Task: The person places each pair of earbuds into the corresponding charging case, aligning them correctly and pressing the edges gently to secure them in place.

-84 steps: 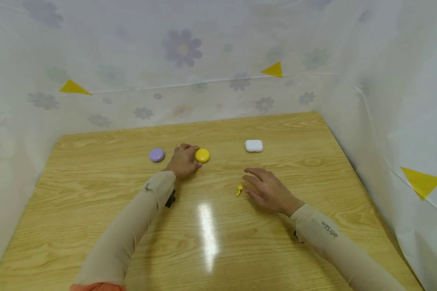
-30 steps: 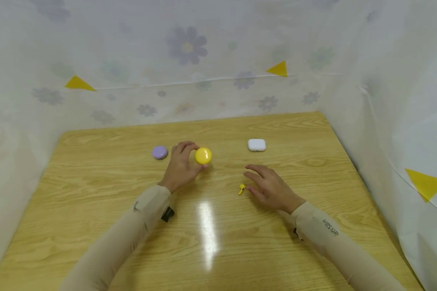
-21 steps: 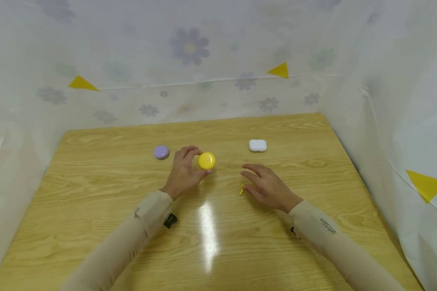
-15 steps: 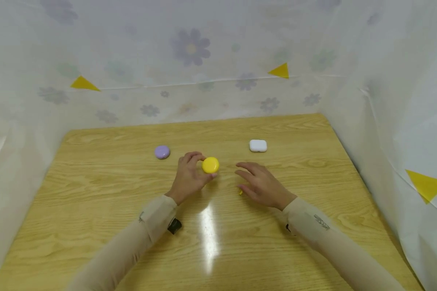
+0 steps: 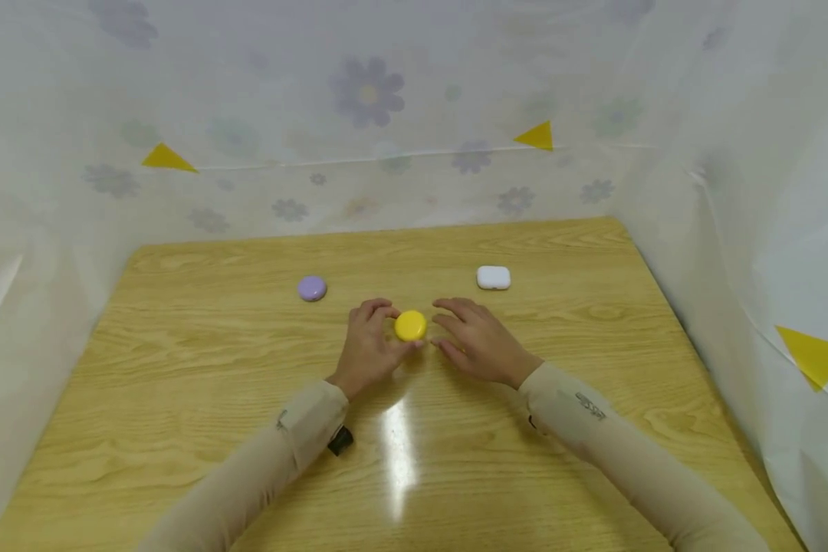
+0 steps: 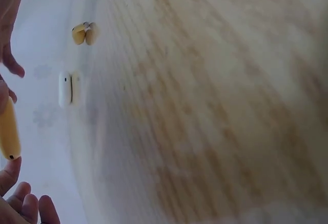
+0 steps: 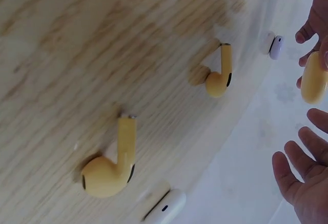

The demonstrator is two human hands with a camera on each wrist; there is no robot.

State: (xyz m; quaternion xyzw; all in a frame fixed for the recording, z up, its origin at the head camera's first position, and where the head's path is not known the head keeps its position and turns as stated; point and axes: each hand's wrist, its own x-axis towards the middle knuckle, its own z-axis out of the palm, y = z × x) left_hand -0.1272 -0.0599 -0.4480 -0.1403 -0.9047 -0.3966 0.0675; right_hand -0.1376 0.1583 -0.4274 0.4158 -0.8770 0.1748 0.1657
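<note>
A round yellow earbud case (image 5: 411, 326) is held above the table by my left hand (image 5: 371, 349), thumb and fingers on opposite sides. It looks closed, and a small dark dot shows on its edge in the left wrist view. Just to its right, my right hand (image 5: 479, 341) reaches toward it with fingers spread and nothing in them. Two yellow earbuds, a nearer earbud (image 7: 110, 167) and a farther earbud (image 7: 219, 75), lie on the table in the right wrist view. In the head view the right hand hides them.
A round purple case (image 5: 312, 288) lies at the back left of the wooden table (image 5: 179, 345). The white earbud case (image 5: 493, 277) is at the back right. White sheeting (image 5: 283, 92) with flower prints stands behind the table and along its sides.
My left hand has picked the yellow case up off the table and brought it nearer and rightward. My right hand has shifted left toward the case, covering the earbud seen earlier.
</note>
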